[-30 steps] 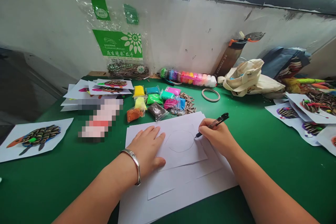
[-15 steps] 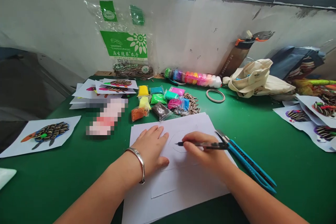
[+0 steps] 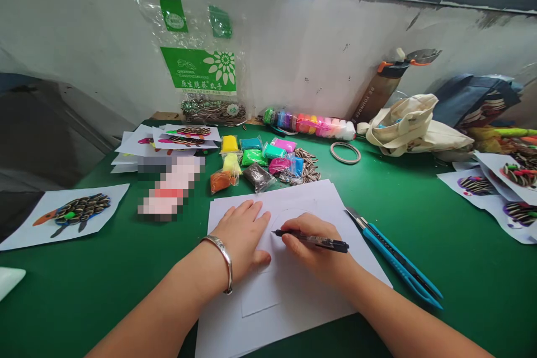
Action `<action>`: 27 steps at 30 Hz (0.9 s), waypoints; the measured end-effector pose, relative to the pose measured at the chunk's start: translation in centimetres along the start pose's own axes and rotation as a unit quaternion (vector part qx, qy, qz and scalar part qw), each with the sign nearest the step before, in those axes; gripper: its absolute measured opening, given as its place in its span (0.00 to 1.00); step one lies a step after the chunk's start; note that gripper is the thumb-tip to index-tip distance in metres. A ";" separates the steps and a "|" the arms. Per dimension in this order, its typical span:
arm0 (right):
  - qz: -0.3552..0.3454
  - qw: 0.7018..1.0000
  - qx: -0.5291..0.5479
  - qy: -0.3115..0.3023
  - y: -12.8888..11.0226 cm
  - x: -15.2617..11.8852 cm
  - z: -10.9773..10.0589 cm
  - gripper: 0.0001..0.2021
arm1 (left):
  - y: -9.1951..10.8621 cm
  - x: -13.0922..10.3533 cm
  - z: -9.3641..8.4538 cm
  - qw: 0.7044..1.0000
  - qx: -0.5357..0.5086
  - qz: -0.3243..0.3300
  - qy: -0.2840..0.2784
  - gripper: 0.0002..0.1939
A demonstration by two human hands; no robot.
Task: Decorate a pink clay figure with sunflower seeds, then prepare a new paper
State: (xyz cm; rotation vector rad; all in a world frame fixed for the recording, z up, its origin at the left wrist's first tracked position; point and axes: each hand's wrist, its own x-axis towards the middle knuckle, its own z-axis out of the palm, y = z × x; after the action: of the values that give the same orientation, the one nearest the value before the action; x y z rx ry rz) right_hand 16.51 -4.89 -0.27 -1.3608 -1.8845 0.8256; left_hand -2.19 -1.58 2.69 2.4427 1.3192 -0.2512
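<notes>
Sheets of white paper (image 3: 235, 330) lie stacked in front of me on the green table. My left hand (image 3: 243, 238), with a silver bangle at the wrist, rests flat on the top sheet, fingers spread. A black pen (image 3: 314, 239) is gripped in my right hand (image 3: 316, 243), its tip at the paper just right of my left fingers. Thin drawn lines show on the sheet: part of a curve above the pen and straight lines lower down. My right hand covers some of the drawing. Beside the paper's right edge lies a blue utility knife (image 3: 398, 260).
Colored clay packets (image 3: 254, 158) and loose sunflower seeds (image 3: 307, 166) lie behind the paper. A tape roll (image 3: 345, 152), a cloth bag (image 3: 413, 126) and a bottle (image 3: 380, 89) are farther back. Seed pictures lie left (image 3: 79, 215) and right (image 3: 476, 184). A seed bag (image 3: 201, 72) leans on the wall.
My right hand and the pen have moved left and slightly down across the paper. My left hand stays in place.
</notes>
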 end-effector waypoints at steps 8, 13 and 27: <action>-0.012 1.000 -0.011 -0.003 0.1 0.1 0.3 0.08 | 0.1 -0.1 -0.2 1.000 0.009 0.006 -0.001 0.33; -0.018 1.000 -0.013 -0.004 0.1 0.0 0.4 0.08 | 0.1 -0.1 -0.3 1.000 0.011 0.005 -0.002 0.33; -0.063 0.998 0.001 -0.009 0.4 0.2 0.9 0.07 | 0.2 0.0 -0.4 1.000 0.028 0.011 -0.008 0.33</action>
State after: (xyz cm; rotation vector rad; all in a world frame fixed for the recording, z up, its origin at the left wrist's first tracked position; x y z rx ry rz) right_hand 15.94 -4.70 -1.14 -1.2220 -1.9616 0.7783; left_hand -2.05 -1.54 3.08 2.4941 1.2956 -0.3051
